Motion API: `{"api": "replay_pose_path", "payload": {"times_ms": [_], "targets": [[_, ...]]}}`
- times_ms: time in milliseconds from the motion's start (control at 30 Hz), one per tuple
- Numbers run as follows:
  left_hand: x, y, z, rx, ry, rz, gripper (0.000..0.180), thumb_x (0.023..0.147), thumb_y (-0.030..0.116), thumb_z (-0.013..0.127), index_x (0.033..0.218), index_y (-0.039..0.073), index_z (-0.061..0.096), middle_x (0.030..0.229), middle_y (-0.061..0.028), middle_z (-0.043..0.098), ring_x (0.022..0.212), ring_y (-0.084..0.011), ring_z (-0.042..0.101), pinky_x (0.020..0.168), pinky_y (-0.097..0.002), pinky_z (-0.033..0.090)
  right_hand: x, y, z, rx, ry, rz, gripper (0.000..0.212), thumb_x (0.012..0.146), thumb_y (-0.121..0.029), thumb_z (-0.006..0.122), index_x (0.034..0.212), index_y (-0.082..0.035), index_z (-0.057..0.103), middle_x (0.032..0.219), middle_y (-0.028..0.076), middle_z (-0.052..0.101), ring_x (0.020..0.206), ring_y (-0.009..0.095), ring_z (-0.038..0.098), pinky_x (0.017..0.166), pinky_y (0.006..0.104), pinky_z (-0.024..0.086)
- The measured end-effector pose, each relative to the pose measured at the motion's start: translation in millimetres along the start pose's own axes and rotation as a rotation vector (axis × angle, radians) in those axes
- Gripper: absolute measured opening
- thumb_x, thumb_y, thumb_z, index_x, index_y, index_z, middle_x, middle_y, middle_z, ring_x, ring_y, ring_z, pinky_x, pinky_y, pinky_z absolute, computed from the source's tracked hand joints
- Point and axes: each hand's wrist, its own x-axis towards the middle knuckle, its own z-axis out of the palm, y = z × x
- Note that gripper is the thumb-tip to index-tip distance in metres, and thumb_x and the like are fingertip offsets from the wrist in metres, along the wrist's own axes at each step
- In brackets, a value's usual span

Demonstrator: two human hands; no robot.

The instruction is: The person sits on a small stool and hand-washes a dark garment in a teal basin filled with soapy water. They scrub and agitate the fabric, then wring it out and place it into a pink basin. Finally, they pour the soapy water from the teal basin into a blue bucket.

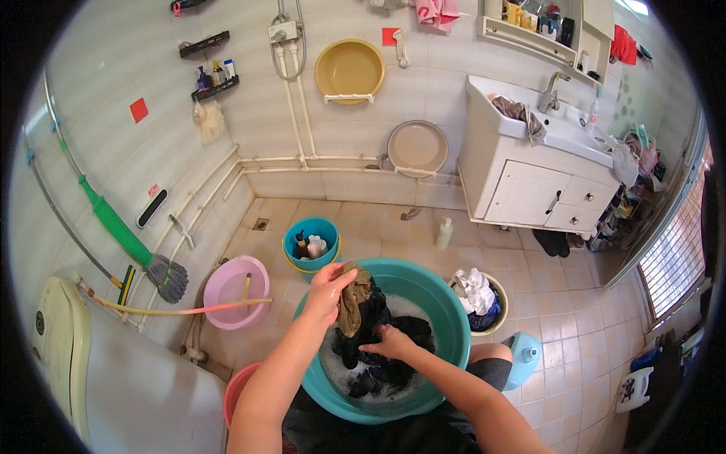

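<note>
A large teal basin (pixel 459 333) of soapy water stands right in front of me, with wet black clothes (pixel 412 329) lying in the suds. My left hand (pixel 328 296) pinches a wet olive-brown piece of cloth (pixel 352 306) and holds it up over the basin's left side; the cloth hangs down against the dark fabric. Lower and to the right, my right hand (pixel 391 344) reaches into the basin, its fingers closed on the black clothes near the water. Some of its fingertips are hidden in the fabric.
Around the basin stand a blue bucket (pixel 293 261) with bottles, a pink basin (pixel 236 301) under a hose (pixel 181 310), a red basin (pixel 233 393), a laundry tub (pixel 500 314) and a blue jug (pixel 523 362). A washing machine (pixel 136 386) stands left; a sink cabinet (pixel 522 189) is back right.
</note>
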Motion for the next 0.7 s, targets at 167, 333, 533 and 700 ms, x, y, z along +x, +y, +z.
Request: {"api": "replay_pose_path", "payload": {"times_ms": [167, 333, 533, 700], "targets": [[-17, 34, 54, 0.017, -0.033, 0.085, 0.028, 0.079, 0.009, 0.062, 0.103, 0.001, 0.05, 0.095, -0.0052, 0.056, 0.083, -0.0121, 0.055, 0.061, -0.0268, 0.046, 10, 21, 43, 0.024, 0.15, 0.08, 0.07, 0.069, -0.057, 0.058, 0.104, 0.004, 0.054, 0.105, 0.027, 0.053, 0.096, 0.037, 0.053, 0.082, 0.041, 0.044], [-13, 57, 46, 0.001, 0.001, 0.186, 0.029, 0.079, 0.01, 0.063, 0.103, 0.002, 0.049, 0.094, -0.0051, 0.056, 0.08, -0.0125, 0.055, 0.058, -0.0262, 0.046, -16, 1, -9, 0.124, 0.353, 0.008, 0.028, 0.078, -0.027, 0.055, 0.083, 0.001, 0.058, 0.082, 0.023, 0.058, 0.082, 0.04, 0.055, 0.068, 0.0428, 0.045], [32, 33, -16, 0.224, 0.057, 0.175, 0.038, 0.077, 0.012, 0.064, 0.108, -0.004, 0.048, 0.104, -0.0105, 0.054, 0.095, -0.0183, 0.052, 0.081, -0.0293, 0.041, -44, -2, -101, 0.542, 0.58, -0.053, 0.024, 0.08, -0.018, 0.048, 0.091, 0.003, 0.052, 0.076, 0.015, 0.057, 0.073, 0.023, 0.053, 0.07, 0.0337, 0.042], [39, 18, -34, 0.467, -0.038, 0.072, 0.061, 0.067, 0.023, 0.075, 0.113, -0.003, 0.045, 0.115, -0.0152, 0.048, 0.108, -0.0228, 0.046, 0.089, -0.0318, 0.036, -47, -23, -153, 0.779, 0.568, -0.216, 0.024, 0.082, -0.017, 0.047, 0.093, 0.005, 0.052, 0.077, 0.007, 0.055, 0.074, 0.013, 0.048, 0.07, 0.0262, 0.04]]}}
